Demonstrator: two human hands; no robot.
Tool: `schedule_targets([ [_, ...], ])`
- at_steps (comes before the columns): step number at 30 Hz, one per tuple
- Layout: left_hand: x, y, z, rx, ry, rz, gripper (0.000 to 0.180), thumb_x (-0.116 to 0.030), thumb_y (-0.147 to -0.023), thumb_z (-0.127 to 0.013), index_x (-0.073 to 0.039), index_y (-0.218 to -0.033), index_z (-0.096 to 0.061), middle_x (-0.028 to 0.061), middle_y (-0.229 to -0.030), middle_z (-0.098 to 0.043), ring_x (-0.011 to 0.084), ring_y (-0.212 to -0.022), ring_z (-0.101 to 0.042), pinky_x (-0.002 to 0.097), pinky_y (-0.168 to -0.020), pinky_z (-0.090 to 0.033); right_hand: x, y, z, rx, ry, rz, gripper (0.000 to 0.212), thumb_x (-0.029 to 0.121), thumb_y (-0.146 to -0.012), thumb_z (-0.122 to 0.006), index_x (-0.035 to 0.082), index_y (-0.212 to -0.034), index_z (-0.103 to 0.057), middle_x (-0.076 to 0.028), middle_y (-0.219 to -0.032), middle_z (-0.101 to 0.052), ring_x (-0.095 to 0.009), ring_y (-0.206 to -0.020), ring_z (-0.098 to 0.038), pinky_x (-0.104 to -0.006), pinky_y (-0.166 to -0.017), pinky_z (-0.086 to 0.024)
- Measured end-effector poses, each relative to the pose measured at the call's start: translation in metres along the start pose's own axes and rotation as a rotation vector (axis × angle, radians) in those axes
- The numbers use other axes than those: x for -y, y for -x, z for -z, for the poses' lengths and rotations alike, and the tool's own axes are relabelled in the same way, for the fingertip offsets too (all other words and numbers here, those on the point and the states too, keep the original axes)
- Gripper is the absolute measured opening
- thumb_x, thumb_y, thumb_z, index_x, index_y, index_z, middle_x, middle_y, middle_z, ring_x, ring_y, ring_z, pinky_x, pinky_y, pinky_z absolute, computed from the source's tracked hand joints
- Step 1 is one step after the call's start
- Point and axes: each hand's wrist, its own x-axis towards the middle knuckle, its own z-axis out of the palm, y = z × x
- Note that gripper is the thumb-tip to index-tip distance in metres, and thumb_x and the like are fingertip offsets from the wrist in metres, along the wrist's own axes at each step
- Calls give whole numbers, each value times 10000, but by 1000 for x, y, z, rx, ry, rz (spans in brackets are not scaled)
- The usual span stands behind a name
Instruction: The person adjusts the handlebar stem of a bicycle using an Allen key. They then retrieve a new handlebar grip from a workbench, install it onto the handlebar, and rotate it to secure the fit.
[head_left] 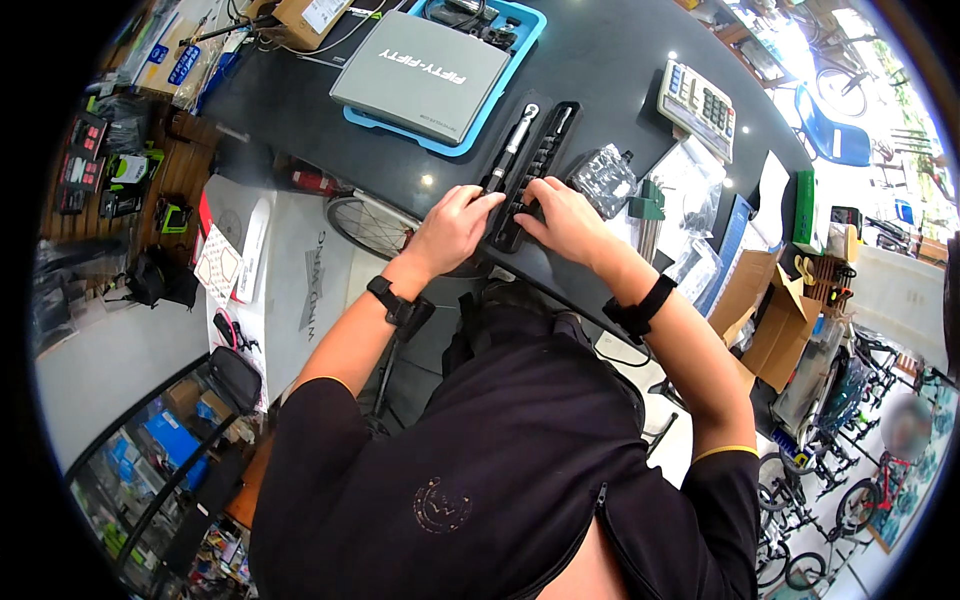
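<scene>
- Holds the left hand [445, 235] at the near end of a slim wrench [516, 143], silver at the head and dark toward the handle.
- Curls the left fingers close together there; cannot tell from this angle whether clamped on the handle or only resting by it.
- Reaches with the right hand [575, 225] over the near part of a long black tray [507, 235], just right of the wrench and holding a row of small pieces.
- Bends the right fingers down to the tray, with the thumb apart from the forefinger; cannot tell whether gripping a piece.
- Has wrench and tray side by side at the near edge of a dark desk [590, 60].
- Wears a black band on each wrist, left [400, 308] and right [642, 308].
- Near the right hand, shows a clear plastic pack [604, 180] and a green-topped object [648, 200].
- Farther off, shows a grey case [425, 75] on a blue tray [455, 150] at left, a calculator [697, 110] at right.
</scene>
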Motion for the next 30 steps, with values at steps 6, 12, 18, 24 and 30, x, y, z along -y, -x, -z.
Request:
schedule_targets([
  [6,-24,-17,-2,-346,662,488,160,-60,-983,-584,8,-1095,-677,-13,-899,-645,30,-813,-554,184,-721,-462,6,0,-2,-30,-19,-50,319,248,-860,-706,8,-1039,-595,-171,-921,-602,-371,-866,-635,-445,-769,-517],
  [12,-55,-20,24,-353,642,330,158,-39,-953,-623,27,-1085,-680,14,-944,-649,67,-818,-580,210,-722,-477,7,-14,11,-40,-645,-387,514,467,-1004,-477,-7,-1157,-607,-123,-886,-661,-214,-790,-637,-341,-711,-500],
  [18,-96,-13,12,-80,259,-167,439,-59,-753,-773,-74,-1180,-672,107,-974,-590,282,-866,-606,371,-771,-518,31,-21,50,-133,-1482,-600,279,272,-1024,-522,15,-948,-598,-51,-741,-604,-152,-637,-566,-275,-613,-480],
  [24,-57,10,-7,-175,22,85,301,-105,-835,-673,-32,-1124,-627,116,-1084,-635,308,-1032,-592,414,-924,-430,6,5,64,-151,-1194,-686,132,171,-990,-572,61,-919,-550,28,-640,-467,-58,-494,-414,-218,-442,-332],
  [30,-47,12,-31,23,-312,247,480,-262,-837,-704,-90,-1269,-582,53,-1201,-567,260,-1191,-454,505,-1019,-294,-2,0,29,-117,-641,-622,222,186,-883,-703,-4,-970,-630,14,-689,-528,-77,-599,-475,-249,-538,-393],
])
